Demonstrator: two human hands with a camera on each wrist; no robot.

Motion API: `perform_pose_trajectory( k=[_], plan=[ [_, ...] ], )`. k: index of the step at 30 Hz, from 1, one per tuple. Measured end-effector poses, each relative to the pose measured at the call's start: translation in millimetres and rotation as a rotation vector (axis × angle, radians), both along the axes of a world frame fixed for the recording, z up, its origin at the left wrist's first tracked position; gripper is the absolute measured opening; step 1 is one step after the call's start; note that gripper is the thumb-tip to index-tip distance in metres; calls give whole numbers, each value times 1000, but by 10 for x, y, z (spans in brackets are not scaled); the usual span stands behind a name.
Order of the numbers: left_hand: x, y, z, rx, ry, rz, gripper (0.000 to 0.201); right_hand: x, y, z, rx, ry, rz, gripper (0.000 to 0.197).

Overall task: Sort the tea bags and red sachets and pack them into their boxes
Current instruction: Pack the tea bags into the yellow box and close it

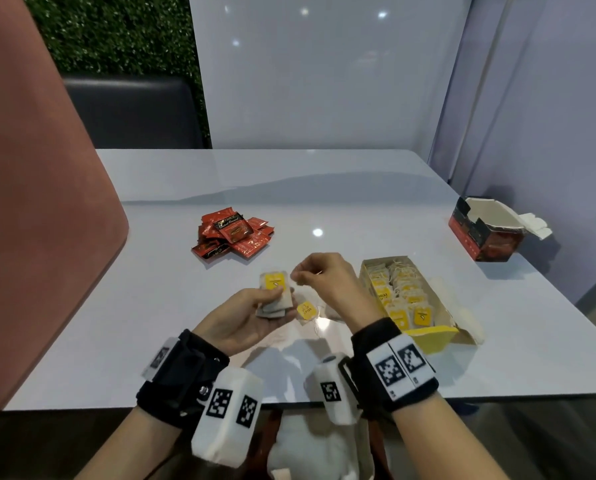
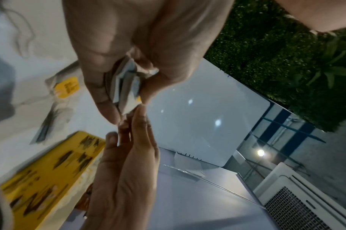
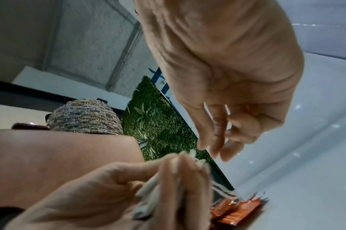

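My left hand (image 1: 282, 295) holds a small stack of tea bags (image 1: 275, 292), the top one with a yellow tag; the left wrist view shows the stack (image 2: 127, 84) edge-on between thumb and fingers. My right hand (image 1: 298, 275) hovers just right of the stack, its fingertips (image 2: 137, 113) at the stack's corner with nothing plainly held. One loose tea bag (image 1: 307, 311) lies on the table below my hands. The open yellow box (image 1: 435, 336), at my right, holds rows of tea bags. A pile of red sachets (image 1: 234, 237) lies farther back; the open red box (image 1: 486, 233) stands far right.
The glossy grey table (image 1: 172, 341) has a white partition wall behind it and a lilac wall on the right. A pink padded seat back (image 1: 30, 202) stands at the left edge. The yellow box's white flap (image 1: 462, 313) hangs off its right side.
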State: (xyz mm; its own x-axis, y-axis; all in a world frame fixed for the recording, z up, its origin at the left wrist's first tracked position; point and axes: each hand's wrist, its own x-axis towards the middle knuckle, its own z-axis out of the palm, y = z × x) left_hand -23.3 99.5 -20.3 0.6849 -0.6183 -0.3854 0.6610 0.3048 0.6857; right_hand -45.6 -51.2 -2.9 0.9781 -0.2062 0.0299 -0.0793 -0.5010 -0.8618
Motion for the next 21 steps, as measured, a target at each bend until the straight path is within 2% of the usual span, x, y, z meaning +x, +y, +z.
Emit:
perform_pose_trajectory(
  k=[2,6,9,11,16,18,21],
  plan=[
    [68,75,-9,28,10,58,17,152,-42,-41,-127,72,-42,14],
    [177,175,-46,55,36,83,18,322,4,-185,-596,362,28,26],
    [205,187,-60,69,30,65,17,360,43,-255,-727,431,85,34],
    [211,197,-56,75,41,49,20,383,53,-278,-729,423,95,32],
    [233,225,-58,-3,127,-4,64,403,27,-296,-578,382,110,22],
    [232,219,-59,10,122,-12,69,365,-9,-221,-457,293,117,8],
    [225,214,-62,56,92,-3,69,239,-58,1,-266,113,162,9]
  ],
)
